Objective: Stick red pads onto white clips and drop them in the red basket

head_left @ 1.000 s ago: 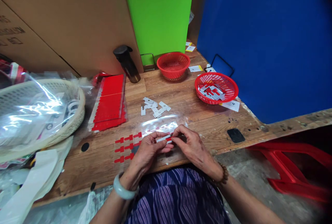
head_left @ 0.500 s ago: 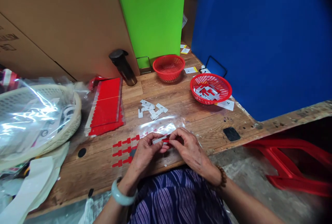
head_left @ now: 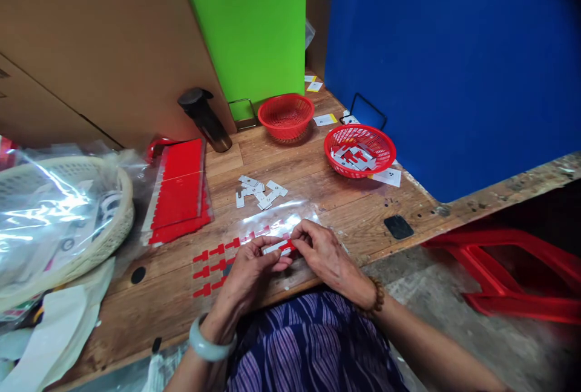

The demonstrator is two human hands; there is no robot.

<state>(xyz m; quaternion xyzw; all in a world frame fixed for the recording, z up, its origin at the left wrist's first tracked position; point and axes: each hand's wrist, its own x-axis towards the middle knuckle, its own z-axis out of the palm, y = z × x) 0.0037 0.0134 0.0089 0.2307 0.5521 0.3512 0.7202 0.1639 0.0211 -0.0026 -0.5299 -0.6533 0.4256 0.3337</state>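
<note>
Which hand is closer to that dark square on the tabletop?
Right. The right hand is to the left of the dark square; the left hand is farther left.

A slim white piece [head_left: 274, 250] is held slanted, a red piece [head_left: 287, 246] at its right end.

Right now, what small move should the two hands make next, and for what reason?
Probably press the red piece flat against the white piece with the right hand. Its thumb and fingers pinch the red piece, which appears to meet the white piece's right end, while the left hand grips the white piece.
</note>
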